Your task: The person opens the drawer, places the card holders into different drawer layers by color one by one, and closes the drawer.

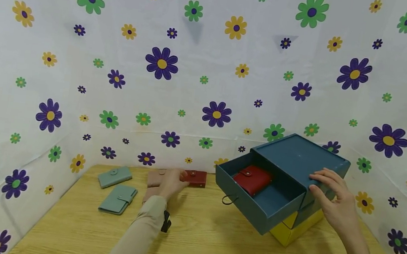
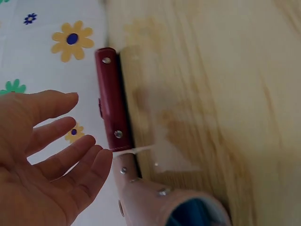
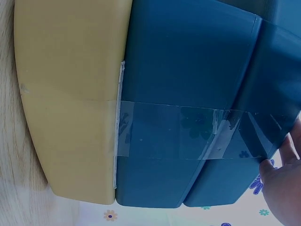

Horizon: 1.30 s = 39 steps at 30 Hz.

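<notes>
Well, nearest are two beige sleeves (image 1: 134, 236) with black straps (image 1: 166, 222) at the wrists, just behind the hands, over a wooden table (image 1: 209, 241). The right hand (image 1: 335, 198) has its fingers spread and loosely bent, gripping nothing, their tips resting on the near edge of the blue box (image 1: 302, 153). Below that hand, a second blue tier (image 1: 302, 216) and a yellow tier (image 1: 284, 233) complete the stack; the right wrist view shows clear tape (image 3: 164, 129) across their sides. Left of the right hand, the top drawer (image 1: 242, 200) is pulled out, a loop handle (image 1: 230, 200) on its front and a bright red wallet (image 1: 253, 179) inside.

The left hand (image 1: 172, 184) is empty, fingers apart and slightly bent, above two pink wallets (image 2: 148, 200). Just beyond its fingertips, a dark red wallet (image 1: 195, 179) stands on edge; contact cannot be told. Left of that hand, apart from it, lie two pale green wallets (image 1: 117, 199). Farthest, beyond both hands, hangs a white flowered cloth (image 1: 192, 96).
</notes>
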Motion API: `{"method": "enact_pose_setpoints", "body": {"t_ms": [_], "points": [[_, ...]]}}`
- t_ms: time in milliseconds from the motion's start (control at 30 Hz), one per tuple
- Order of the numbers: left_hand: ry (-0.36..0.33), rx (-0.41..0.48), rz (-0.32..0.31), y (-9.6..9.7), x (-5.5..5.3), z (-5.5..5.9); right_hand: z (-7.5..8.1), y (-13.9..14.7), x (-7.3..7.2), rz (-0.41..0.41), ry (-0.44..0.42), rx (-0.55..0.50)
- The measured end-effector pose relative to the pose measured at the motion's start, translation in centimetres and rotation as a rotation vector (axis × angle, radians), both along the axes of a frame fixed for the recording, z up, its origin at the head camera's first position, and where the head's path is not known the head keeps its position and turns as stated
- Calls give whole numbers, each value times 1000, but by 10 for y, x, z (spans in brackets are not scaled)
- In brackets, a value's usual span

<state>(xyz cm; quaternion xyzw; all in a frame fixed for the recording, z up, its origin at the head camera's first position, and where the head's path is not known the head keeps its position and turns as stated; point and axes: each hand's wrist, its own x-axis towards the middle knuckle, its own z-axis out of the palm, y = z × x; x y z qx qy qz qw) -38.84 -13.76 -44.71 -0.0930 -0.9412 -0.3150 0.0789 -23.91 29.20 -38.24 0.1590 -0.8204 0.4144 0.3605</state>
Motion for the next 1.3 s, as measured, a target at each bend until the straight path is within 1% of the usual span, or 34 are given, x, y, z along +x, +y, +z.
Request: {"method": "enact_pose_setpoints", "body": {"t_ms": [100,167,300,400,533,667,833,867,1000,1100,1300], "points": [[32,-90,-29,-2,-5,-5,-1,0,0,-1,-5,1],[33,-147,-51,-2,-8,-7,-1,1,0,0,-7,3],[-59,-186,-87,-1,-10,-7,-3,1,-1,4,-5,2],[-131,-182,-94,0,-11,-7,-2,1,-2,6,1,4],[-149,-210,-94,0,-12,-7,0,-1,-2,0,-5,10],[-149,-287,-128,1,-10,-4,2,-2,-1,0,-6,7],[-189,-314,-150,6,-7,1,3,-1,-1,13,8,1],[-190,-318,-151,7,-6,1,4,0,-1,13,9,0],[-156,-357,-159,10,-7,2,3,0,-1,8,8,1],[-144,-359,-160,10,-7,0,3,1,0,4,3,2],[-152,-339,-154,11,-6,-4,3,2,0,7,-7,3]]}}
